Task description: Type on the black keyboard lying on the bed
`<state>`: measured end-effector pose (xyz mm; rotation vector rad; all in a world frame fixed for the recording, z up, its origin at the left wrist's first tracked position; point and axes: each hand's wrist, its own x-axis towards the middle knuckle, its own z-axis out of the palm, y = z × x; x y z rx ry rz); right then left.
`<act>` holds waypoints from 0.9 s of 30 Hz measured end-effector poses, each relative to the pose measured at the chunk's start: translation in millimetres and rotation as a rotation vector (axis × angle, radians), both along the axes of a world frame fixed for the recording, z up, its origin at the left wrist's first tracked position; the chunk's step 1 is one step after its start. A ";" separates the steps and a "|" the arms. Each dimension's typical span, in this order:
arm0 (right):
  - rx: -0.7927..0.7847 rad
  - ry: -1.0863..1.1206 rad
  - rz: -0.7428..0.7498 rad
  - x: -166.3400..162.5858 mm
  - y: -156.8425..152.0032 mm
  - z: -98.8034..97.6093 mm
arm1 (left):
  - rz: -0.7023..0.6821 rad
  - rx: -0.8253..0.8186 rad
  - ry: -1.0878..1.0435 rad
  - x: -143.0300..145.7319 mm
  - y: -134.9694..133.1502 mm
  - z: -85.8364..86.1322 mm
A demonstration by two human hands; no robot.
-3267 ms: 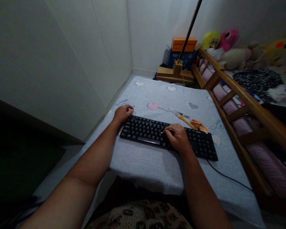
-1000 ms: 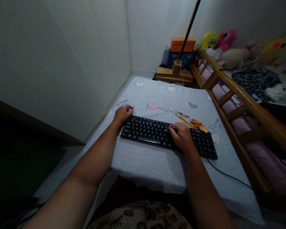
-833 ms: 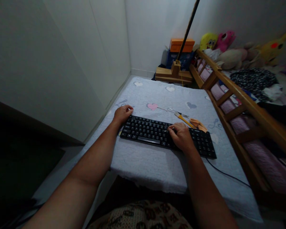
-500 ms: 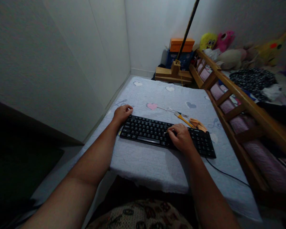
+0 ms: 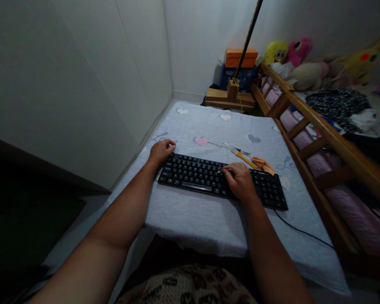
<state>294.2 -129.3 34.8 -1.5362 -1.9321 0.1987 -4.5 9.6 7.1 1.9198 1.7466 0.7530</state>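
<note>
Keyboard (image 5: 196, 177) lies flat on blanket-covered bench (image 5: 193, 236), long side toward person, not far from front edge. L hand (image 5: 161, 151) curled round its far-left corner, fingers bent down on the rim, holding it, not lifting; prob. to stop it sliding on the soft cover. R hand (image 5: 240, 182) sits over keys right of centre, closed in a pinch on thin pale tool (image 5: 223, 171), tip pointing left just above the key rows; low pen-like grip looks suited to fine work btwn keys.

Just beyond keyboard's right half: yellow-handled tool (image 5: 244, 158), metal tool (image 5: 236, 148), orange cloth (image 5: 263, 164), apart from it but near R hand. Cable (image 5: 304, 234) leaves its right end, trails off to the right.

Room: open bench top beyond & in front of keyboard. Wall (image 5: 82, 84) close on its left, wooden bed rail (image 5: 319, 122) close on its right.
</note>
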 end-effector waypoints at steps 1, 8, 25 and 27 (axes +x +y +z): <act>-0.003 0.002 0.000 0.0 0.1 -0.1 | -0.001 -0.002 0.001 -0.1 0.1 0.0; -0.020 0.020 -0.014 2.8 -0.4 0.4 | -0.001 -0.011 -0.001 0.2 -1.6 2.9; -0.002 0.017 -0.033 7.6 -1.2 -1.2 | 0.001 -0.010 -0.003 1.4 -2.5 3.9; -0.007 0.019 -0.020 5.8 -1.3 -1.1 | 0.003 -0.009 0.000 1.3 -2.3 3.8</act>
